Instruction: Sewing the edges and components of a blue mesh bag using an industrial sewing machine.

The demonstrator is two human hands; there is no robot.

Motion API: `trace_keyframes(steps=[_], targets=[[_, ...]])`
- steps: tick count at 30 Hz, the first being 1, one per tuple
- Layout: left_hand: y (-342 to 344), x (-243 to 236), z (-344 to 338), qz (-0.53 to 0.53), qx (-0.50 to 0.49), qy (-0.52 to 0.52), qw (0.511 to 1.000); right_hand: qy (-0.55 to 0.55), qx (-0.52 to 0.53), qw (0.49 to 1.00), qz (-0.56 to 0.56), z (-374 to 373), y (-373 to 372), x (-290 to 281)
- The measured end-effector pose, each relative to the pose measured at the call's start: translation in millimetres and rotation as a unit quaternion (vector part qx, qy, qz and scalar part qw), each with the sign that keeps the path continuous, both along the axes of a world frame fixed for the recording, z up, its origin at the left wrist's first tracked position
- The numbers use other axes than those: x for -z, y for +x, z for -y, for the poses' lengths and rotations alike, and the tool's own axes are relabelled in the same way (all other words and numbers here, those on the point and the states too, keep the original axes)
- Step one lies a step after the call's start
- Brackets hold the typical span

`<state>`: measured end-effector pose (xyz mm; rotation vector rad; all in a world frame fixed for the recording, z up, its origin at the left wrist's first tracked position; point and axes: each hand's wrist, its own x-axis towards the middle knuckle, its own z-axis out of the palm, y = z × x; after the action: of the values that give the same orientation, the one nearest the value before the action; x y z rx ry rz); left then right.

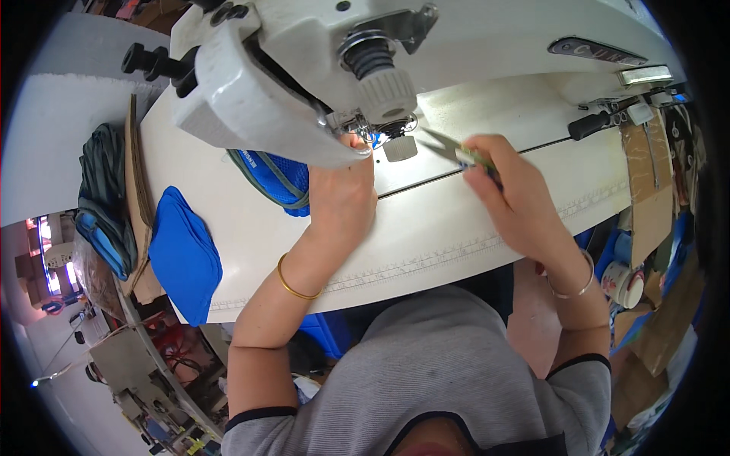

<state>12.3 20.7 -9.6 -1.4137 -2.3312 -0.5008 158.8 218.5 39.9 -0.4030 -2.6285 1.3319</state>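
1. The left hand (pixel 342 194) reaches up beneath the sewing machine (pixel 262 106); its fingertips are hidden behind the smooth white head, so I can't tell whether they grip anything.
2. The right hand (pixel 506 182) is curled around small metal snips (pixel 449 148), slim pointed blades angled toward the needle area.
3. Against the left hand lies a blue mesh piece (pixel 293 171), its curved edge bound in grey-green trim, partly under the machine head.
4. Further left, smooth blue cloth pieces (pixel 185 258) lie stacked, pointed at 2 ends, on the glossy white tabletop (pixel 426 228).
5. Beyond them stand stiff brown cardboard (pixel 137 205) and a folded dark-green fabric bundle (pixel 106 190).
6. At the far left is a crinkled clear plastic bag (pixel 95 277); at the right, below the tabletop, a round white tub (pixel 623 285). I can't make out the contents of either.
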Motion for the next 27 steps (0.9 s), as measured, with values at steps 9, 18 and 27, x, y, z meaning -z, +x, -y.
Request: trace_keyframes(steps=[9,18,27], targets=[[-2.0,-19.7,-3.1,0.027,-0.001,-0.026,0.999,-0.775,-0.356,0.51,-0.11,34.7,51.9,-34.0],[-73.6,-67.7,8.9,0.312,-0.079,-0.199,0.926,-0.724,-0.391,0.544,-0.163,39.0,48.3,-52.5],[-62.6,-53.4,21.5,0.289,-0.074,-0.152,0.942,-0.033,-0.279,0.941,-0.187,19.7,-2.5,-18.0]])
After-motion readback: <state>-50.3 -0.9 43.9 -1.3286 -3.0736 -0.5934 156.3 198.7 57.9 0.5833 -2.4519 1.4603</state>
